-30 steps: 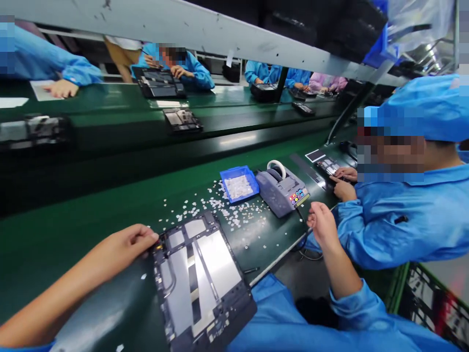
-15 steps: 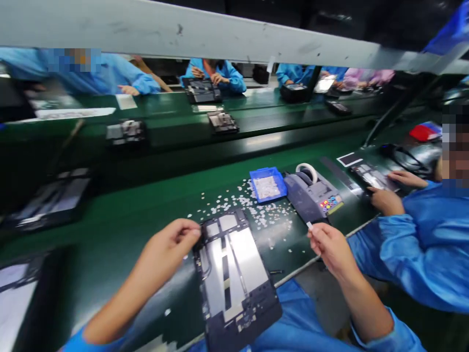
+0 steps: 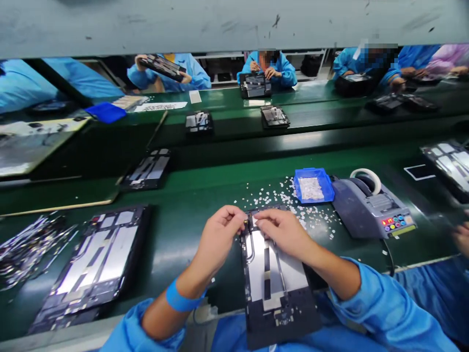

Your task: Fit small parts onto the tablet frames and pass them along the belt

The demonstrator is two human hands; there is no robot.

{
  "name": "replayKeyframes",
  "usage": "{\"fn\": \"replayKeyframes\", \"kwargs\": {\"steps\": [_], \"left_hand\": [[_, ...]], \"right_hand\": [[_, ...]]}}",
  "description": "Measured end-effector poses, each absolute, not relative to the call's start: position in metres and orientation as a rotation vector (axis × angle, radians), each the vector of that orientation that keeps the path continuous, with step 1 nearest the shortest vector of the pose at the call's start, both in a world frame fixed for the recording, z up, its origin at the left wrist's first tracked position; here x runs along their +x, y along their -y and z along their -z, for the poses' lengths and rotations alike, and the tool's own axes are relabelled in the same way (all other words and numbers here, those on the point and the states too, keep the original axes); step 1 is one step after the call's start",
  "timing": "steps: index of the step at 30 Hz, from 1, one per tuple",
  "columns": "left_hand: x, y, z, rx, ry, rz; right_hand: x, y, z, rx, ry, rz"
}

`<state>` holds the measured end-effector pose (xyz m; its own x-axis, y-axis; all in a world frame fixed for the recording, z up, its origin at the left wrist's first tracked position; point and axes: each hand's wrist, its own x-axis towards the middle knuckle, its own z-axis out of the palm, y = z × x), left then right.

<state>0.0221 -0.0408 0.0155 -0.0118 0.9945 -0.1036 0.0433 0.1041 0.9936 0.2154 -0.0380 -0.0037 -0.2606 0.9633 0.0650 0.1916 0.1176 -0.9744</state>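
Note:
An opened tablet (image 3: 273,283), its silver batteries and black board exposed, lies tilted toward me over the table's front edge. My left hand (image 3: 223,230) is closed at its top left corner, thumb and forefinger pinched together; what they grip there is too small to make out. My right hand (image 3: 286,232) reaches over the tablet's top edge, fingertips pinched right beside the left ones. A small white piece of tape was in that hand a moment ago and is now mostly hidden by the fingers.
Right of the tablet stands a tape dispenser (image 3: 370,205) beside a blue tray (image 3: 313,198) of small white bits, with more scattered around. On the left are a stack of opened tablets (image 3: 98,259) and a pile of thin metallic strips (image 3: 29,249). Co-workers sit opposite and at right.
My right hand has come left from beside the tape dispenser to the tablet's top edge, meeting my left hand. The view has turned left, so things appear farther right.

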Motion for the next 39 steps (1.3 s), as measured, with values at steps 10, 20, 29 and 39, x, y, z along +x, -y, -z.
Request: {"fn": "replayKeyframes", "kwargs": {"steps": [10, 20, 29, 39], "left_hand": [[0.001, 0.031, 0.003, 1.855, -1.483, -0.749], [0.003, 0.024, -0.002, 1.983, -1.467, -0.649], [0.01, -0.001, 0.004, 1.836, -1.487, -0.563], [0.014, -0.008, 0.008, 1.911, -1.519, -0.491]], "right_hand": [[0.23, -0.007, 0.034, -0.955, 2.61, -0.056], [0.234, -0.013, 0.024, -0.842, 2.771, 0.071], [0.237, -0.018, 0.03, -0.846, 2.754, -0.007], [0.237, -0.018, 0.028, -0.852, 2.751, -0.023]]}}
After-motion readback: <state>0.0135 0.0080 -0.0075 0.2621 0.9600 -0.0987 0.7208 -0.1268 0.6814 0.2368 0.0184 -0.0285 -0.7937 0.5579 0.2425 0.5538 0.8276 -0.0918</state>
